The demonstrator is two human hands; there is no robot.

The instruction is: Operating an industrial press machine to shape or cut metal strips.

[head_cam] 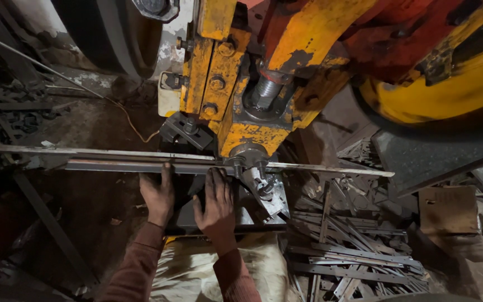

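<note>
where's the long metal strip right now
In the head view the strip lies level across the middle, running from the left edge under the yellow press. The left hand and right hand press on it just below the press head.

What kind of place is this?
Probably a small metal workshop: a worn yellow press machine, a long steel strip under both hands, and a heap of cut metal offcuts on the floor.

Long grey steel strip [141, 166]: running off the left edge.
My left hand [157, 196]: fingertips hiding under it.
Yellow press [252, 72]: top being cropped.
</note>
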